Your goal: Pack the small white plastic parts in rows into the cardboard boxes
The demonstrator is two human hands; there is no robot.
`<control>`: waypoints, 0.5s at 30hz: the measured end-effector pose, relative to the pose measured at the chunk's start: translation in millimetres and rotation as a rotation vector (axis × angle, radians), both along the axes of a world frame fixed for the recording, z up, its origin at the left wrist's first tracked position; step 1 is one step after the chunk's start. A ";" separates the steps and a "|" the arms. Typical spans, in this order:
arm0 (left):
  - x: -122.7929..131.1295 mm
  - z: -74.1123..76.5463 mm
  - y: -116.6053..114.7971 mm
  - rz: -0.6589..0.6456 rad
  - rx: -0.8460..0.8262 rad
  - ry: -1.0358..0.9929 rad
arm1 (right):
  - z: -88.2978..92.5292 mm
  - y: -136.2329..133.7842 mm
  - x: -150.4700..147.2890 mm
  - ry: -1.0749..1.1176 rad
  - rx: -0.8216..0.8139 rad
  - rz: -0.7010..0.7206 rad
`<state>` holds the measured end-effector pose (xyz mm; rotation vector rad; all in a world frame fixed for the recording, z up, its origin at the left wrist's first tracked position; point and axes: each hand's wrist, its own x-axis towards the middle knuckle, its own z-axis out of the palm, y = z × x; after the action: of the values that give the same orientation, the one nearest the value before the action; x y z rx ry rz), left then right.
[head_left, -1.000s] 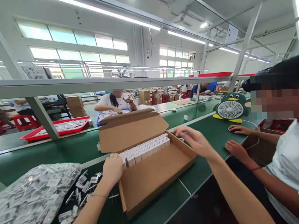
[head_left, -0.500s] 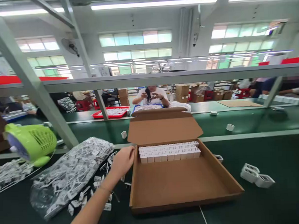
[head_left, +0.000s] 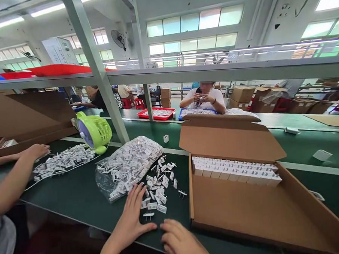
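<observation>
My left hand (head_left: 131, 214) rests with its fingers spread beside the loose white parts (head_left: 157, 191), its fingertips close to the lower end of a clear plastic bag (head_left: 131, 162) full of similar pieces. To its right, near the table's front edge, is my right hand (head_left: 182, 238), fingers slightly bent and apart, with nothing seen in it. An open cardboard box (head_left: 232, 210) lies at the right, its lid raised at the back. White blocks (head_left: 236, 172) stand in rows along the box's far side.
A green fan (head_left: 95, 132) stands behind a white pile (head_left: 66, 159). At the left a co-worker's arms (head_left: 27, 159) reach over the table. Metal uprights (head_left: 108, 96) rise behind. Another person (head_left: 203, 99) sits opposite, by a blue tray (head_left: 185, 112).
The view has turned left. My left hand has left the box's left edge and come down by the loose parts, its fingers now spread. My right hand has come into view.
</observation>
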<state>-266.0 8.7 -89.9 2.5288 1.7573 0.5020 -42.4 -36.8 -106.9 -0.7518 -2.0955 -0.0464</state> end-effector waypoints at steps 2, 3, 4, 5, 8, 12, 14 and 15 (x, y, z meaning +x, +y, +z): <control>5.4 -6.2 19.0 -0.056 0.054 0.020 | -14.6 20.3 -26.5 -0.067 -0.099 -0.067; 8.1 -7.8 27.4 -0.078 0.075 0.023 | -21.2 28.0 -33.3 -0.096 -0.145 -0.134; 10.6 -8.3 33.8 -0.098 0.091 0.026 | -26.7 33.0 -36.5 -0.114 -0.179 -0.207; 12.4 -7.5 37.8 -0.118 0.104 0.030 | -30.5 35.0 -37.0 -0.118 -0.189 -0.269; 7.5 2.8 37.7 -0.215 0.116 0.059 | -27.6 25.5 -34.1 -0.123 -0.200 -0.359; -38.3 29.0 39.0 -0.055 0.234 -0.003 | 9.2 13.4 -43.5 -0.154 -0.204 -0.365; -71.7 40.0 46.1 0.251 0.293 -0.124 | 35.9 28.3 -52.3 -0.158 -0.227 -0.386; -86.2 43.2 49.3 0.376 0.266 -0.182 | 48.8 42.9 -56.1 -0.168 -0.254 -0.409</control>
<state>-352.2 58.0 -46.7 2.2060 2.2278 1.0076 -98.5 6.2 -58.0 -1.3646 -2.0930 -0.0699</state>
